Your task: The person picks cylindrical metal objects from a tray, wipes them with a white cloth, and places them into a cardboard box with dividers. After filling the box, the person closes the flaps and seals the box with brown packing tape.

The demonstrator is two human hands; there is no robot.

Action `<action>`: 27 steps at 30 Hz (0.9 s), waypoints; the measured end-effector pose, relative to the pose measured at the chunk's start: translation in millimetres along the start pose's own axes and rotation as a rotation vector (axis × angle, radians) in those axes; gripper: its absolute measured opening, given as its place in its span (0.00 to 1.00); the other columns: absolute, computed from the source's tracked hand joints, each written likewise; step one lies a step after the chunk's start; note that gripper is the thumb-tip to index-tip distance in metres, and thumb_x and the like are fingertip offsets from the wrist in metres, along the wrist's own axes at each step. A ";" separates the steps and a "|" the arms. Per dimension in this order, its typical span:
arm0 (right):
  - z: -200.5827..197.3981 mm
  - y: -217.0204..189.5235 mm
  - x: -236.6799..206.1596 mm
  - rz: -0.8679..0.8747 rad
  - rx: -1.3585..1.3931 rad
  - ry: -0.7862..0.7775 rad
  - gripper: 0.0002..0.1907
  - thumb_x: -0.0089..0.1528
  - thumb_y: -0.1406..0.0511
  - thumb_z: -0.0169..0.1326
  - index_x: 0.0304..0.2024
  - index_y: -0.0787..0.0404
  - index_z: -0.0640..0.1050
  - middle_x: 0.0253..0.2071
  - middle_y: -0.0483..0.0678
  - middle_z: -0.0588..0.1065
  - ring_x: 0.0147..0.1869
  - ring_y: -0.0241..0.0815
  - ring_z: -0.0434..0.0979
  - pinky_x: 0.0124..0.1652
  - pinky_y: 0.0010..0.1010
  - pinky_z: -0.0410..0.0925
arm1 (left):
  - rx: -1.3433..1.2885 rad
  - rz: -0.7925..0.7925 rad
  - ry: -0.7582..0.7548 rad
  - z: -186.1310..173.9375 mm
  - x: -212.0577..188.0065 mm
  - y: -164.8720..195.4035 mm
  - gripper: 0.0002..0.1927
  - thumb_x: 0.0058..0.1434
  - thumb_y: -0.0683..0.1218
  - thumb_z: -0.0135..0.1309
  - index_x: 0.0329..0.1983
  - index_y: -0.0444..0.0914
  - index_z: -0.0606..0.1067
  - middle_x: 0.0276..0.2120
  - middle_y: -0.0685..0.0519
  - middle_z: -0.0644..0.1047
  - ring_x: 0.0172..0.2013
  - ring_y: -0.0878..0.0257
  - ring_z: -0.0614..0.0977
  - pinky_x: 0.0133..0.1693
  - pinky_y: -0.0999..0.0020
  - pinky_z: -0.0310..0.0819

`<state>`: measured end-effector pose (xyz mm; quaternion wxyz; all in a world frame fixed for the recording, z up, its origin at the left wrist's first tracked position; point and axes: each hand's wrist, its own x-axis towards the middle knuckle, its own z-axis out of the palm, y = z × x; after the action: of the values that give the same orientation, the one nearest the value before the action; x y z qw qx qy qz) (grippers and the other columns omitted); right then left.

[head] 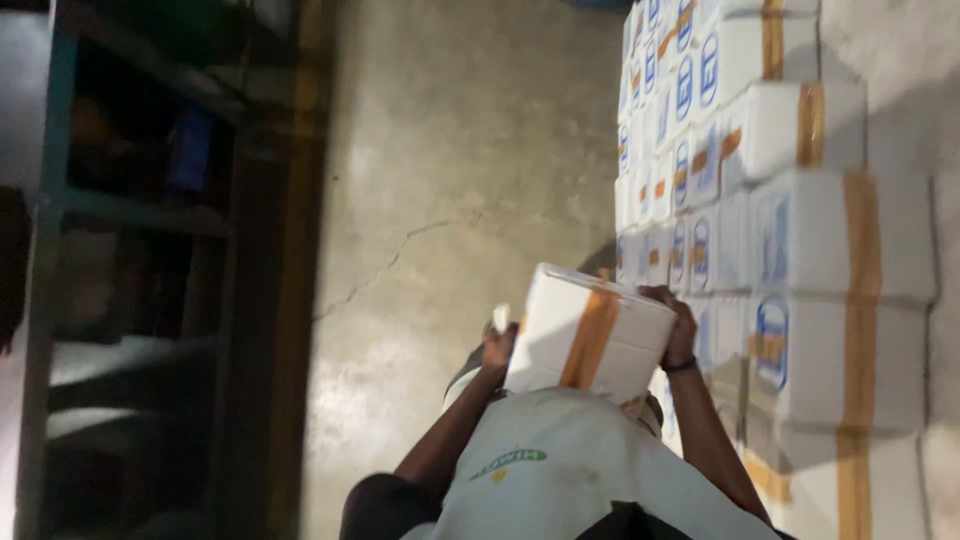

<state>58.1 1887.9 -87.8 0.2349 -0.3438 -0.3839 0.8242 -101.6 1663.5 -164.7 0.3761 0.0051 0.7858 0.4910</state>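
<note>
Box (590, 335), white, rectangular, sealed by a brown tape strip across its top and side; carried tilted at chest height in front of the person's pale shirt (570, 470). Left hand (497, 348) cupped under the box's left lower edge, fingers curled against it. Right hand (678, 322) closed over the box's right upper corner, a dark band at the wrist. Stack of matching white taped boxes (790, 220) just beside the right hand. Cracked concrete floor (450, 200) below. Dark metal shelving (150, 270) at far left.
</note>
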 end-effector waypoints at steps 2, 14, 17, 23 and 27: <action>8.8 -18.9 67.4 0.012 -0.058 -0.059 0.28 0.73 0.51 0.44 0.56 0.70 0.74 0.53 0.55 0.74 0.57 0.48 0.72 0.59 0.39 0.65 | -0.150 -0.062 -0.013 14.9 37.0 19.0 0.20 0.67 0.53 0.53 0.47 0.30 0.72 0.33 0.47 0.77 0.33 0.58 0.76 0.36 0.60 0.70; 20.8 -254.5 522.7 -0.014 -0.187 -0.516 0.21 0.66 0.56 0.54 0.53 0.66 0.76 0.50 0.49 0.76 0.55 0.40 0.77 0.56 0.32 0.70 | -0.575 0.346 0.043 189.3 308.5 302.9 0.23 0.72 0.58 0.47 0.47 0.31 0.74 0.33 0.51 0.78 0.32 0.66 0.79 0.31 0.67 0.74; -31.5 -335.8 578.4 -0.031 -0.176 -0.415 0.21 0.68 0.58 0.54 0.57 0.64 0.74 0.50 0.48 0.75 0.53 0.41 0.75 0.55 0.34 0.69 | -0.405 0.085 -0.033 278.4 366.4 363.9 0.21 0.70 0.52 0.47 0.54 0.29 0.71 0.27 0.49 0.78 0.26 0.62 0.79 0.27 0.63 0.74; -139.2 -397.2 575.3 0.131 -1.225 0.165 0.16 0.68 0.64 0.50 0.55 0.66 0.77 0.47 0.59 0.79 0.48 0.53 0.81 0.51 0.44 0.74 | 0.254 0.120 -0.625 430.2 379.5 400.6 0.25 0.66 0.54 0.52 0.24 0.29 0.81 0.22 0.48 0.82 0.26 0.58 0.84 0.34 0.62 0.80; -155.4 -355.1 554.2 -0.424 -2.401 0.016 0.23 0.53 0.61 0.47 0.44 0.67 0.83 0.41 0.59 0.84 0.43 0.55 0.86 0.41 0.40 0.75 | 0.534 0.318 -0.966 444.1 360.3 404.7 0.18 0.55 0.51 0.58 0.41 0.32 0.80 0.34 0.39 0.82 0.37 0.45 0.85 0.41 0.49 0.80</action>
<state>-144.1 2533.2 -92.8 -0.1002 -0.2779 -0.9489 -0.1113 -241.5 2349.9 -166.4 0.5994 0.4419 0.6113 0.2679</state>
